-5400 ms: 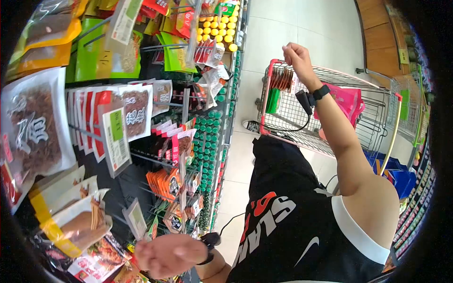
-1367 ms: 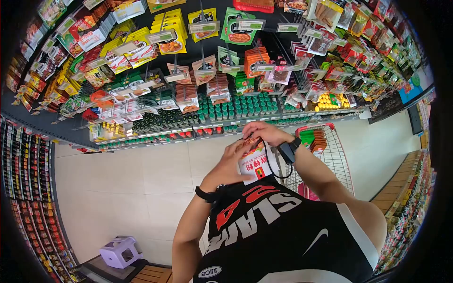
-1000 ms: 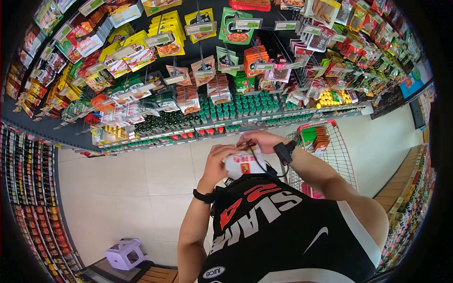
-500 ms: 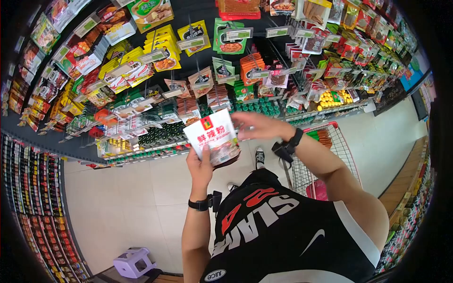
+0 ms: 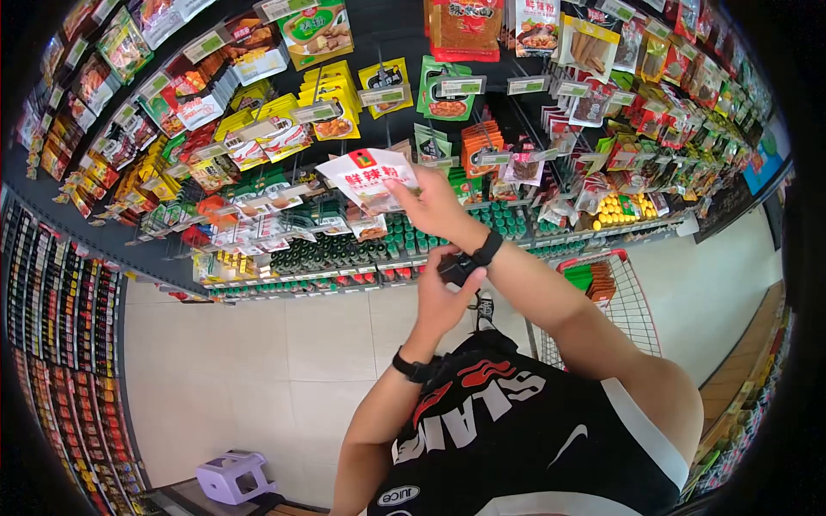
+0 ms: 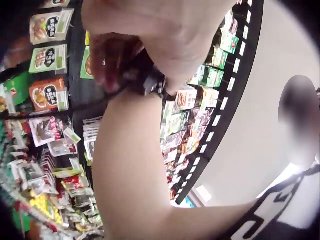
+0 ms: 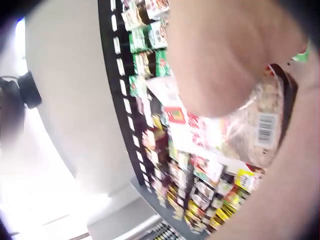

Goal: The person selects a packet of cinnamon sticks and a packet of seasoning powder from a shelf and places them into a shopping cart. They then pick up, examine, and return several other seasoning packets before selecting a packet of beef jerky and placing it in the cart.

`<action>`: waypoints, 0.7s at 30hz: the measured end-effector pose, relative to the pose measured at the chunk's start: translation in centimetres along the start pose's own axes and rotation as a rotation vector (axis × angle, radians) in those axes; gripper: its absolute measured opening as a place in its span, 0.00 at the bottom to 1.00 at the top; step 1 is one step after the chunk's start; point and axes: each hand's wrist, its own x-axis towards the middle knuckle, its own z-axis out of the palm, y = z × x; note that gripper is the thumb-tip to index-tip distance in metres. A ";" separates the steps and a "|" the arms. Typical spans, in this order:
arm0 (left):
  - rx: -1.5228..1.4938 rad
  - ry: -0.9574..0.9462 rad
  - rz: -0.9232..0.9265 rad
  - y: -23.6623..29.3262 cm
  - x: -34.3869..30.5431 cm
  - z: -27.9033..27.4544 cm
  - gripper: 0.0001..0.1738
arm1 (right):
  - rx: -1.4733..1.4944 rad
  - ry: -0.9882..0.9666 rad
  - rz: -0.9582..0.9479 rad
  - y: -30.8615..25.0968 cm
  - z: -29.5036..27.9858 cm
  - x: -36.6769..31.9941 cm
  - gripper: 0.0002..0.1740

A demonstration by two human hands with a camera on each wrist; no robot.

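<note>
My right hand [image 5: 434, 206] holds a white packet with red lettering [image 5: 366, 176] in front of the shelf, thumb across its face. Just below, my left hand [image 5: 443, 297] has its fingers curled round the small black camera [image 5: 456, 268] at my right wrist. In the left wrist view my left hand [image 6: 175, 35] covers the top, gripping the black device [image 6: 149, 82] against the right forearm. The right wrist view shows my right hand [image 7: 220, 55] over the packet [image 7: 250, 125], whose barcode side shows; the fingertips there are hidden.
Hanging packets, among them a green one [image 5: 447, 86], fill the shelf ahead above green-capped bottles [image 5: 508, 222]. A wire shopping cart [image 5: 632, 301] with goods stands right of my legs. A purple stool [image 5: 232, 477] sits at the lower left, beyond the tiled floor.
The packet has passed from my left hand to my right and now tilts higher, nearer the shelf. My left hand has moved right and taken hold of the camera at my right wrist.
</note>
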 end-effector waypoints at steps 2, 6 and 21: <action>-0.128 0.047 -0.038 -0.5 0.2 0.4 0.20 | -0.008 0.024 -0.051 -0.9 0.4 0.4 0.15; -0.073 0.008 -0.014 -2.0 -0.6 0.1 0.17 | 0.226 0.101 0.021 -1.2 0.8 1.0 0.14; -0.273 0.019 -0.061 -0.4 1.2 -1.5 0.18 | 0.403 0.016 -0.051 -2.6 2.6 4.1 0.10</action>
